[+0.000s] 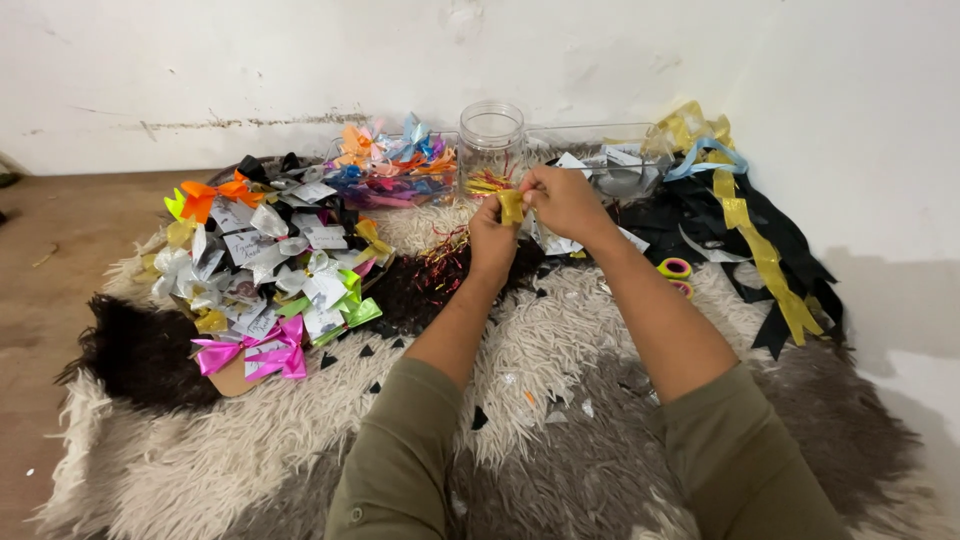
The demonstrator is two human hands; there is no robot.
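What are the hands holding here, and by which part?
Both hands, left hand and right hand, pinch a small piece of gold ribbon between the fingers. Each grips its upper end; the rest hangs free below.

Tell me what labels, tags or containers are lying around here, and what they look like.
Paper tags: small white slips on the bow pile, left.
More tags: white slips beyond the hands.
Glass jar: clear, round, upright by the wall.
Clear box: holds colourful bows.
No screens or signs.
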